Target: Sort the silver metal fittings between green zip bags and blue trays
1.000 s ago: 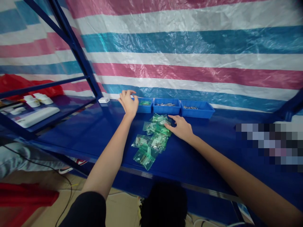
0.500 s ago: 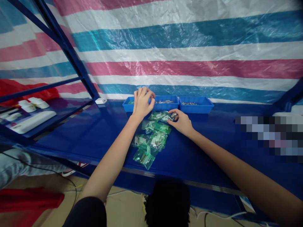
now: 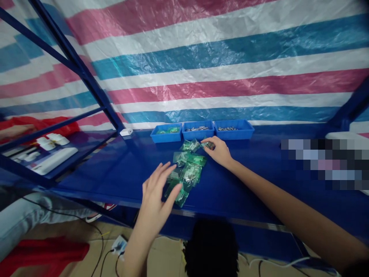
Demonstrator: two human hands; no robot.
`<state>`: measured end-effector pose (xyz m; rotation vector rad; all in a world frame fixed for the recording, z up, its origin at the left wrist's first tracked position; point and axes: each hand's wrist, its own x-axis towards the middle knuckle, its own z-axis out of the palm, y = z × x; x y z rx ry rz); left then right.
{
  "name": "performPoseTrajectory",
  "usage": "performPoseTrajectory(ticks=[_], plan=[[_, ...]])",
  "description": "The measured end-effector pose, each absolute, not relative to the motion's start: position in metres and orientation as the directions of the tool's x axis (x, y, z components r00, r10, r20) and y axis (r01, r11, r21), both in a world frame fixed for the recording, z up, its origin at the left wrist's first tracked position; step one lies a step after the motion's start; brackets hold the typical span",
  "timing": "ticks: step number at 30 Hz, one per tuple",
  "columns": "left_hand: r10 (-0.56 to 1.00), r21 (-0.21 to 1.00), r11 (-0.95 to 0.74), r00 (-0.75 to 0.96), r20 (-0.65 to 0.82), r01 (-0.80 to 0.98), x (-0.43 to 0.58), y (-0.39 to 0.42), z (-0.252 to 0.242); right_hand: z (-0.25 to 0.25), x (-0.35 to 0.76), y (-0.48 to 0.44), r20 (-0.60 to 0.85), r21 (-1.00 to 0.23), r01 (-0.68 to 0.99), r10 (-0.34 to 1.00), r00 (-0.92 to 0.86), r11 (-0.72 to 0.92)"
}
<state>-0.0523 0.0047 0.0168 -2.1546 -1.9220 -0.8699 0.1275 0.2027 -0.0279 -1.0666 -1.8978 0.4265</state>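
Observation:
Several small green plastic bags (image 3: 188,167) of metal parts lie in a heap on the blue shelf (image 3: 121,169). My left hand (image 3: 157,194) hovers over the near end of the heap, fingers spread and empty. My right hand (image 3: 219,151) is at the far end of the heap, fingers pinched on one green bag (image 3: 208,144). Behind the heap stand three blue trays: the left tray (image 3: 166,133) holds green bags, the middle tray (image 3: 198,130) and the right tray (image 3: 233,129) hold metal parts.
A striped tarp (image 3: 219,61) hangs behind the shelf. A small white box (image 3: 126,132) sits by the blue rack post (image 3: 86,80). White items (image 3: 53,159) lie on the left shelf. A dark-haired head (image 3: 211,248) is below the shelf edge.
My left hand has drawn back from the left tray toward me and opened over the near bags. My right hand has stayed at the far end of the heap, closing on a bag.

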Motion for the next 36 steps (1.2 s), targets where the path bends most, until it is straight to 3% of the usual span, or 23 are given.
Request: performPoseTrajectory(ticks=[4,7,15,18,22,25,28,32,36], plan=[[0.947,0.16,-0.12,0.065,0.315,0.98,-0.043,-0.002,-0.015,-0.032,0.129,0.207,0.533,-0.711,0.448,0.831,-0.16,0.542],[0.96,0.118,-0.103,0.067,0.272,0.988,-0.027,0.012,-0.02,-0.031,0.131,0.208,0.506,-0.755,0.425,0.856,-0.107,0.499],[0.968,0.195,-0.159,0.114,0.224,0.968,0.012,0.058,-0.016,-0.014,0.143,0.206,0.504,-0.81,0.35,0.864,0.006,0.47],[0.953,0.239,-0.185,0.114,0.282,0.953,0.021,0.071,-0.008,-0.006,0.147,0.207,0.496,-0.836,0.3,0.867,0.054,0.46],[0.828,0.346,-0.26,0.024,0.56,0.901,0.031,0.097,0.02,0.003,0.148,0.209,0.411,-0.907,0.128,0.909,0.072,0.401],[0.723,0.46,-0.336,-0.088,0.685,0.822,0.033,0.132,0.036,0.009,0.146,0.207,0.371,-0.929,0.021,0.929,0.02,0.37],[0.699,0.568,-0.409,-0.154,0.698,0.714,0.026,0.166,0.035,0.015,0.144,0.202,0.375,-0.926,0.015,0.925,-0.051,0.377],[0.726,0.64,-0.516,-0.106,0.68,0.57,0.015,0.182,0.022,0.021,0.141,0.194,0.375,-0.926,0.012,0.923,-0.083,0.377],[0.756,0.731,-0.495,-0.181,0.629,0.471,0.012,0.177,0.013,0.022,0.138,0.189,0.377,-0.924,0.019,0.92,-0.11,0.381]])
